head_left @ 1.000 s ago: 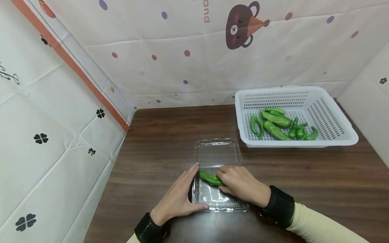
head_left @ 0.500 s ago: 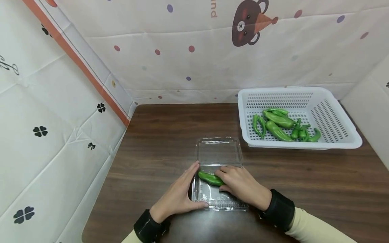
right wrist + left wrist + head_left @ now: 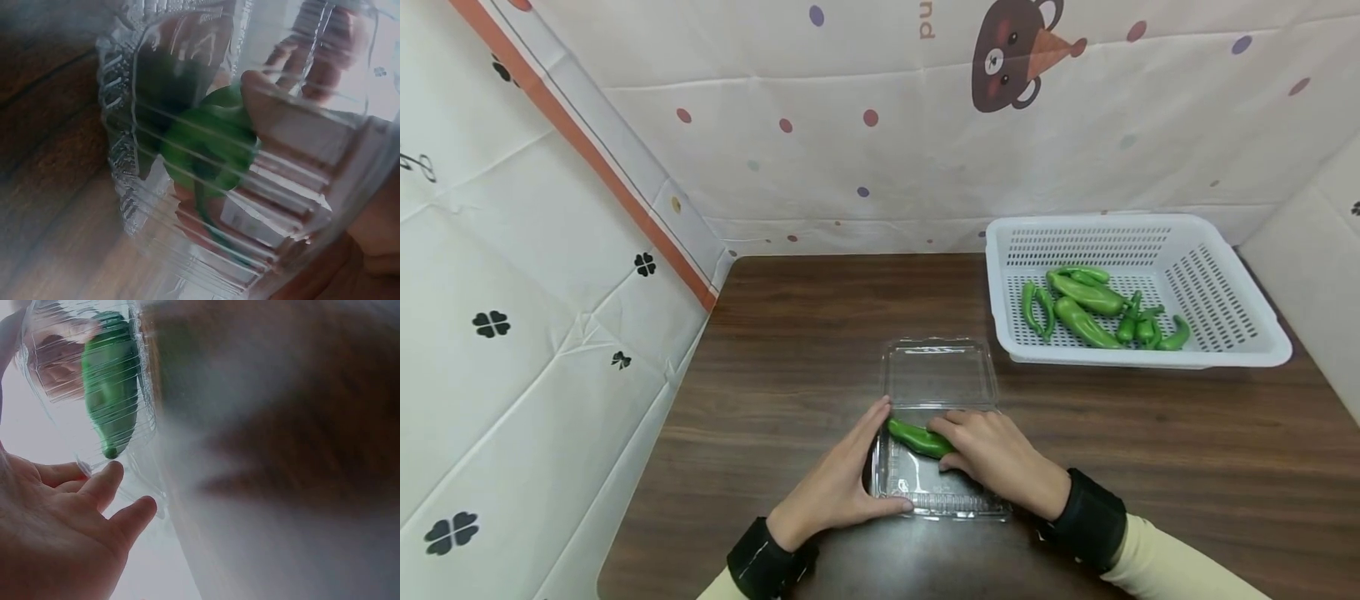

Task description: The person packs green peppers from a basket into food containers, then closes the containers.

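- One green pepper (image 3: 920,439) lies inside the base of a clear plastic clamshell box (image 3: 925,492), toward the base's far edge, just short of the hinge; the box stands on the near-middle part of the brown table (image 3: 790,350).
- Long axis of the pepper: crosswise to the person, tilted a little, its left tip slightly farther away and its right end slightly nearer. The left tip shows free; the right end is under the fingers.
- Right hand (image 3: 996,457): reaches into the base from the near right, fingers curled over the pepper's right end and holding it. This hand is plainly the nearer of the two to the pepper. In the right wrist view the fingers (image 3: 275,119) show through the ribbed plastic, pressed against the green.
- Left hand (image 3: 842,483): fingers straight, laid flat along the box's left outer wall, thumb at the near left corner; it touches the box only, not the pepper. The pepper's free tip points toward these fingertips, with the wall between.
- Lid of the box (image 3: 937,372): folded back flat on the table, away from the person.
- White perforated basket (image 3: 1217,354): far right, well apart from the box, with more green peppers (image 3: 1086,308) heaped in it.
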Demonstrator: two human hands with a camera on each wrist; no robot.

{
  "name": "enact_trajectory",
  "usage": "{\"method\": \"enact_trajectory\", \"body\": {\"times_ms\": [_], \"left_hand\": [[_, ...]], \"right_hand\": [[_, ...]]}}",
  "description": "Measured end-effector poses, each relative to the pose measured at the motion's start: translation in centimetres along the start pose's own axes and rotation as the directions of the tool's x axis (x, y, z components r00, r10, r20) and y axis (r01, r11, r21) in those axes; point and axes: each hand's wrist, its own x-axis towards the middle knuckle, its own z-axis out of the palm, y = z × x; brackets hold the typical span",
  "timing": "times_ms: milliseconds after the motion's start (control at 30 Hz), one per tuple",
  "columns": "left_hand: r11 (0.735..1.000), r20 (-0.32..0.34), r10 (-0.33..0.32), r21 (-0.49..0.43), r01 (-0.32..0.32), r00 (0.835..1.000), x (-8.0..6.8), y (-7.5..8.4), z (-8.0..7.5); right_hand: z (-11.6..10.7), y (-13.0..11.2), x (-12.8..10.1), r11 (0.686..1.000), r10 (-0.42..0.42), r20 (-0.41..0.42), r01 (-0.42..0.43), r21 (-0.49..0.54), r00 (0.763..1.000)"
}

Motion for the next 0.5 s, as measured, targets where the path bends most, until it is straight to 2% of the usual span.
{"method": "enact_trajectory", "body": {"times_ms": [167, 500], "left_hand": [[0.999, -0.016, 0.033, 0.010, -0.033, 0.999, 0.32, 0.12, 0.06], [0.997, -0.060, 0.067, 0.052, -0.064, 0.996, -0.53, 0.16, 0.42]], "right_hand": [[-0.18, -0.07, -0.17, 0.999, -0.003, -0.013, 0.003, -0.041, 1.000], [-0.11, -0.66, -0.33, 0.996, -0.031, -0.026, 0.029, -0.088, 0.999]]}}
